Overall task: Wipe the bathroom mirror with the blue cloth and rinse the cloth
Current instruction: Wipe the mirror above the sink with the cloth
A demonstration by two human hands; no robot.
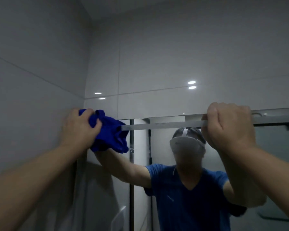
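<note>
At the mirror [140, 155], the left hand [78, 129] holds the blue cloth [109, 131] hanging down-right.

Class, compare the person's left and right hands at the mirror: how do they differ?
The left hand grips a crumpled blue cloth; the right hand holds no cloth. The left hand is at the upper left corner of the glass bathroom mirror; the right hand curls over its top edge, further right. Both are raised with fingers curled.

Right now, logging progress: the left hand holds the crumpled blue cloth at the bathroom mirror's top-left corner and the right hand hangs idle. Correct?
No: the head view shows the right hand gripping the mirror's top edge; the left hand holds the blue cloth.
</note>
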